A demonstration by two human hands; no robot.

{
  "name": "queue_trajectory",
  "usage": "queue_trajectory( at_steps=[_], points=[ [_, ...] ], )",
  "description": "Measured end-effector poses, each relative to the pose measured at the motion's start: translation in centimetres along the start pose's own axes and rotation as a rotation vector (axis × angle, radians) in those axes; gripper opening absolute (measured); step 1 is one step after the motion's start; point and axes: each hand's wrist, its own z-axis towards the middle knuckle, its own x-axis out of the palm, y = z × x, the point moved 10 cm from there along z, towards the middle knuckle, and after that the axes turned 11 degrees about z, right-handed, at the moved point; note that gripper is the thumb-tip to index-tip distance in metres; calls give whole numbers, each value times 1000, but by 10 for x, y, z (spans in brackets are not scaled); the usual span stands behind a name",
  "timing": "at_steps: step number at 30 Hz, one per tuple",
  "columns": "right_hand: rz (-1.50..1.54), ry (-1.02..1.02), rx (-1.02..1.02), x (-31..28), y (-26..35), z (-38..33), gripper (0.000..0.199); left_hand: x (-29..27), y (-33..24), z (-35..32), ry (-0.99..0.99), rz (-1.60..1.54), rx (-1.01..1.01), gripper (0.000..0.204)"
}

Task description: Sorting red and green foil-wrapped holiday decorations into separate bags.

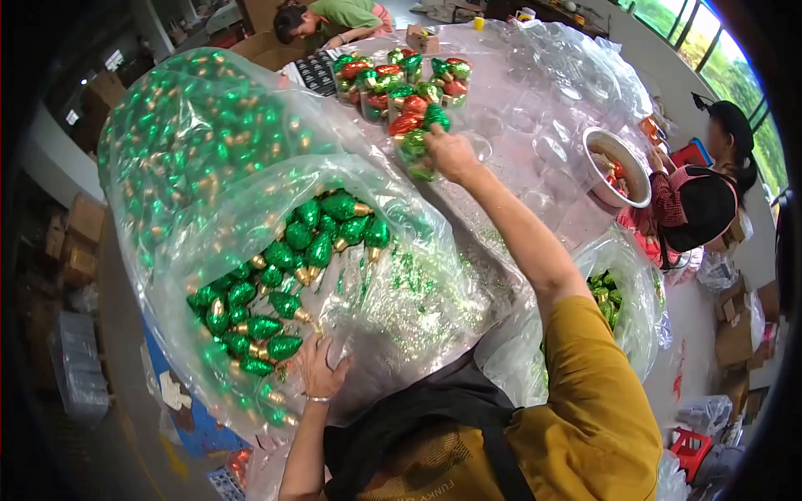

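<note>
My right hand (451, 153) is stretched far across the table and closed on a clear plastic pack (415, 150) of green glitter bulb ornaments, at the near edge of a cluster of red and green ornament packs (401, 88). My left hand (319, 367) rests with spread fingers on the rim of a big clear plastic bag (401, 309), beside loose green glitter bulbs (284, 284) with gold caps lying in it.
A second, fuller bag of green bulbs (200, 134) bulges at the left. Empty clear trays (535, 108) cover the pink table. A metal bowl (618, 167) stands at the right by a seated person (710, 192). Another person (334, 18) bends at the far end. A third bag (622, 301) sits right.
</note>
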Motion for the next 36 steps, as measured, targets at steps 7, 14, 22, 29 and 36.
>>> queue_trajectory(
  at_steps=[7, 14, 22, 29, 36],
  points=[
    [-98, -101, -46, 26, -5, 87, 46, -14, -9, 17, -59, 6, 23, 60],
    [-109, -141, 7, 24, -63, 160, 40, -8, -7, 23, -44, -129, 22, 59],
    [-106, -395, 366, -84, -158, 108, 63, -22, -2, 20, -66, -133, -13, 59],
    [-3, 245, 523, -10, -287, 106, 77, -15, -11, 19, -51, -133, 43, 61],
    [-32, -119, 458, -63, -235, 89, 78, -6, -11, 18, -21, -112, 48, 62]
  ],
)
